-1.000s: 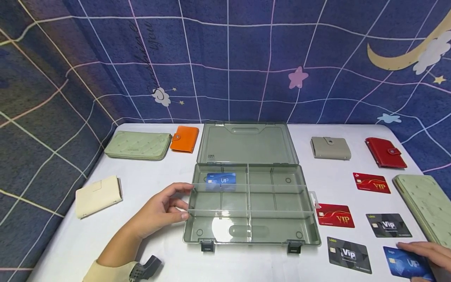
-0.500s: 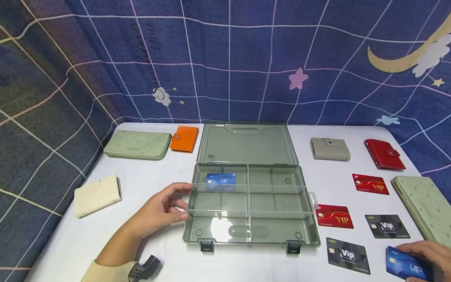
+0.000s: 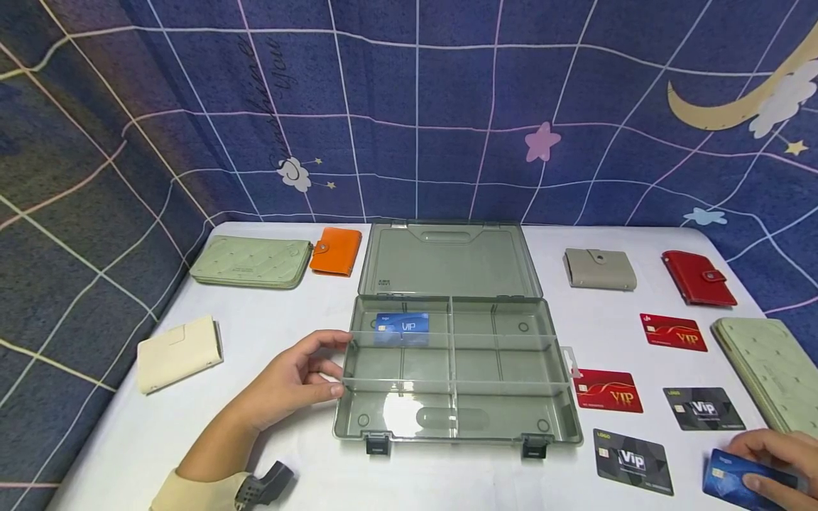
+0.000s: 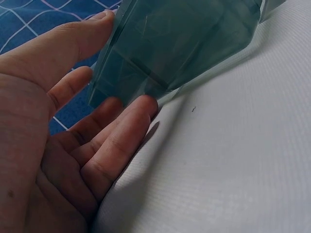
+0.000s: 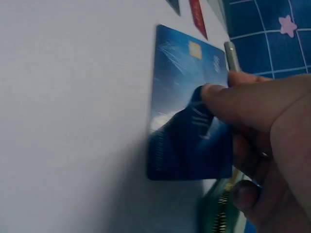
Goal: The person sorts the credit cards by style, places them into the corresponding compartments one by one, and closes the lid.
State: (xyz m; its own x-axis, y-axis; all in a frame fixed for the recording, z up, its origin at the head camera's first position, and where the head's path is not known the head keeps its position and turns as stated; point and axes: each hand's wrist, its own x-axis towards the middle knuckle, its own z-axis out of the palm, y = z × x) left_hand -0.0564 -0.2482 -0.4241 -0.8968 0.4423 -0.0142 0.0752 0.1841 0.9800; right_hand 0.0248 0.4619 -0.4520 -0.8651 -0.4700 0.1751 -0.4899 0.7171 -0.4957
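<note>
My right hand [image 3: 782,461] pinches a blue VIP card [image 3: 725,479] at the front right, thumb across its printed face. In the right wrist view the card [image 5: 177,92] stands slightly tilted over the white cloth. At the left side of a grey see-through compartment box [image 3: 498,419], my left hand [image 3: 287,383] rests with relaxed fingers, fingertips at the wall [image 4: 184,43]. The lid [image 3: 447,262] lies back behind the box. A second blue VIP card [image 3: 412,323] lies in the back left compartment.
Right of the box lie two red VIP cards [image 3: 674,332] and two black ones [image 3: 703,409]. Around them are a grey wallet [image 3: 599,270], a red wallet [image 3: 696,278] and a green wallet [image 3: 773,369]. Leftward are green [image 3: 249,261], orange [image 3: 336,250] and cream wallets [image 3: 179,355].
My right hand has picked up the blue card's edge from the cloth, and the thumb now lies over its face. The left hand stays at the box.
</note>
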